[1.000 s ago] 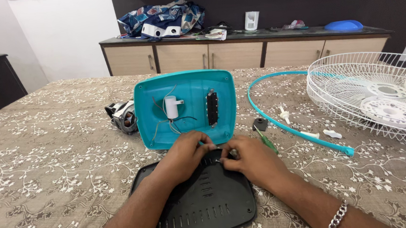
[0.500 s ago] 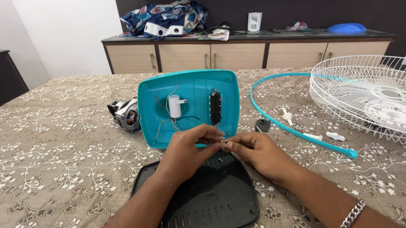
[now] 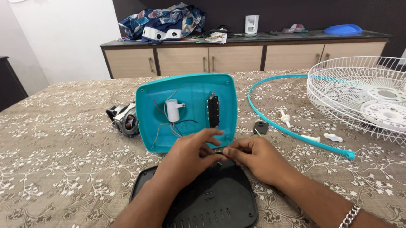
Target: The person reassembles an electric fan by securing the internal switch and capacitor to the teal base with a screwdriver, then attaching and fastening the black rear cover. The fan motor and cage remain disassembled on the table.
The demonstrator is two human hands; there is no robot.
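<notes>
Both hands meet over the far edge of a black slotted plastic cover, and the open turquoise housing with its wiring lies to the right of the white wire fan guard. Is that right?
Not quite. In the head view the open turquoise housing lies left of the white wire fan guard, not right. The rest holds: left hand and right hand meet over the black slotted plastic cover's far edge.

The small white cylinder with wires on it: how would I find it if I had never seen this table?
Start at the turquoise shell propped up in the middle of the patterned table, just beyond the two hands. The white cylinder sits inside its hollow, left of centre. Unlike the black switch block to its right, it is pale, round and trails thin wires.
</notes>
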